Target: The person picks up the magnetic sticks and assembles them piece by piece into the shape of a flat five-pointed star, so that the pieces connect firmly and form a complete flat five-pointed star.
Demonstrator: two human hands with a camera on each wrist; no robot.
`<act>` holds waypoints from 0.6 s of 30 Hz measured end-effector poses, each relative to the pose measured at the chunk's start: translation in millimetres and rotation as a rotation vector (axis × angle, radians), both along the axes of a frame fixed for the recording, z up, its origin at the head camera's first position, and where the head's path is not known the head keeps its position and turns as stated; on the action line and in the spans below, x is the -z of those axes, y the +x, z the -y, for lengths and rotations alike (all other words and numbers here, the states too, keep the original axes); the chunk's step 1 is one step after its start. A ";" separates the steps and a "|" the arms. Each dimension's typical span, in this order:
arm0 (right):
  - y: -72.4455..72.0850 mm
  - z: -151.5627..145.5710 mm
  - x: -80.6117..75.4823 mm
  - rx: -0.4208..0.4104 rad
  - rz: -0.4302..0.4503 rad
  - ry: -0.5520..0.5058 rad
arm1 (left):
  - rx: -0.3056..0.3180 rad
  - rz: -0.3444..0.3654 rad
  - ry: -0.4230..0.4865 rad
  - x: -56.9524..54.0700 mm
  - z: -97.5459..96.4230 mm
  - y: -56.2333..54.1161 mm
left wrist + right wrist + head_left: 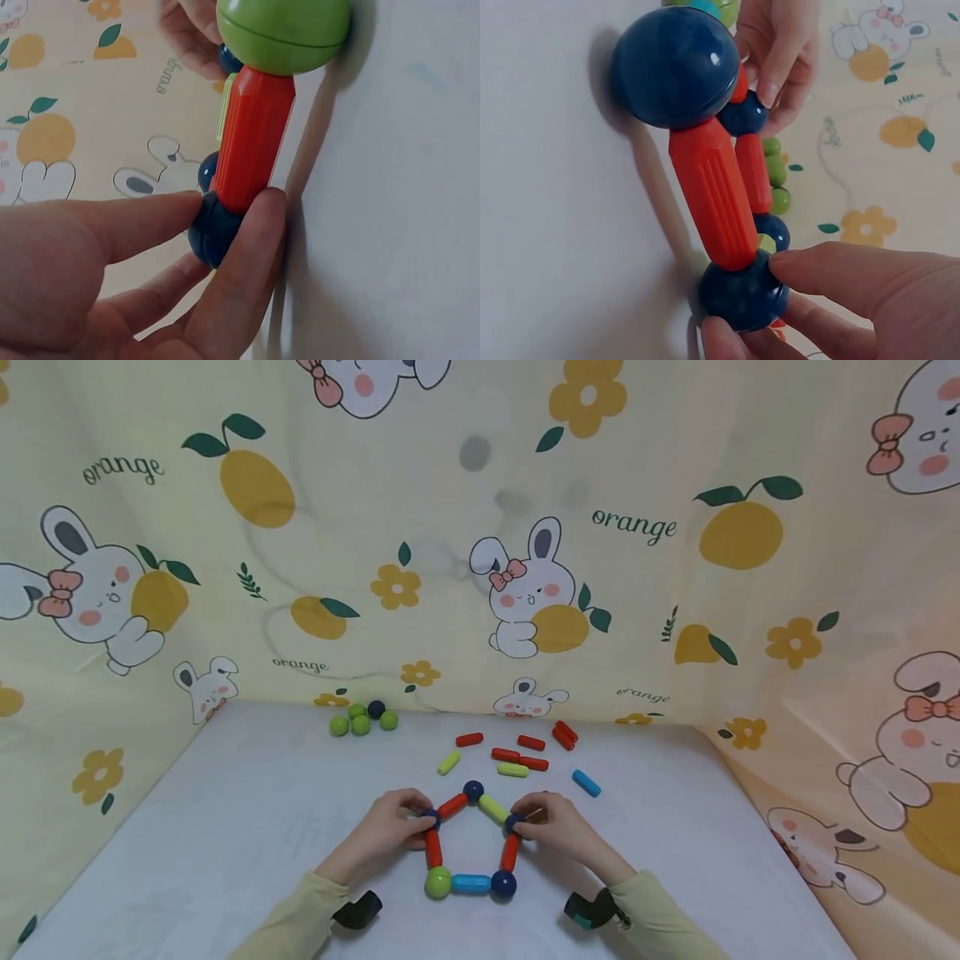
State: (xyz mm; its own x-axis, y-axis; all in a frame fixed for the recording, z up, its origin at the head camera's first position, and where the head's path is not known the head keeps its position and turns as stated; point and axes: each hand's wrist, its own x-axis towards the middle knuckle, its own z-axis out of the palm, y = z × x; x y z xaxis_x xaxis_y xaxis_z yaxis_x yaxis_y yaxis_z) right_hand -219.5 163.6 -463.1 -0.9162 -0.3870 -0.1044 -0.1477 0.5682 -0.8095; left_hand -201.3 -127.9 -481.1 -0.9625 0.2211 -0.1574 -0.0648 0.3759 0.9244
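Note:
A five-sided ring of rods and balls lies on the white table. Its corners are a green ball [438, 882] at front left and navy balls elsewhere, including the far navy ball [473, 791]. Two red rods form the sides, with a blue rod [471, 884] in front and a red rod [452, 806] and a yellow-green rod [493, 809] behind. My left hand [386, 822] pinches the left navy ball [214, 232] between thumb and fingers. On the opposite side, my right hand [558, 831] pinches the right navy ball [742, 292]. Fingers partly cover both balls.
Behind the ring lie several loose red rods [469, 740], two yellow-green rods [513, 770] and a blue rod [587, 783]. Several green balls [361, 725] and a navy ball [377, 709] cluster at back left. A printed cloth [450, 635] rises along the table's back.

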 end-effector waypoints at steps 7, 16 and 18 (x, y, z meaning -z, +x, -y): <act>-0.6 7.4 4.1 -0.017 0.011 -0.030 | -0.033 0.040 0.011 0.2 11.6 -3.1; -2.5 14.8 9.4 -0.067 -0.001 -0.063 | -0.028 0.059 0.026 0.4 27.8 -3.8; -3.1 17.4 9.9 -0.069 -0.011 -0.071 | -0.030 0.063 0.024 -0.1 31.2 -3.4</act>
